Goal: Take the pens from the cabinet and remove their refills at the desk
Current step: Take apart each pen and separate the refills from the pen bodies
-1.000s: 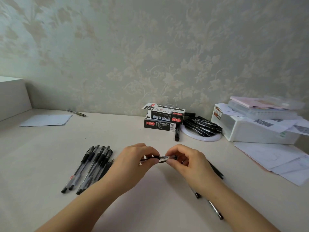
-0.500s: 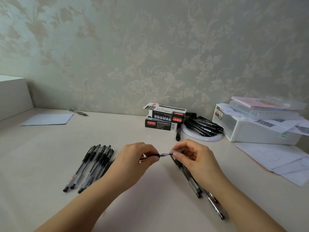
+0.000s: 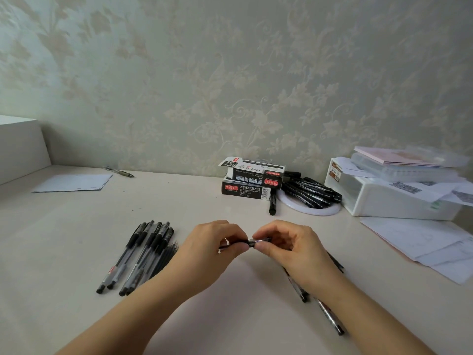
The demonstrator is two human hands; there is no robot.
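A black gel pen (image 3: 252,242) is held level just above the desk (image 3: 64,226), between both hands. My left hand (image 3: 204,254) grips its left part with curled fingers. My right hand (image 3: 289,249) pinches its right end between thumb and fingers. The middle of the pen shows in the small gap between the hands; the rest is hidden. Several black pens (image 3: 143,254) lie in a row to the left. Some pen parts (image 3: 330,316) lie on the desk under my right forearm.
Two stacked pen boxes (image 3: 252,184) stand at the back, with a pile of black markers (image 3: 309,192) on a white ring (image 3: 330,212). A white storage box (image 3: 394,201) and loose papers (image 3: 422,242) are on the right. A sheet (image 3: 73,182) lies far left.
The hands have drawn back together: half a second ago a thin metal tip was exposed between them, now only a short black stretch of pen shows. The right hand moved left.
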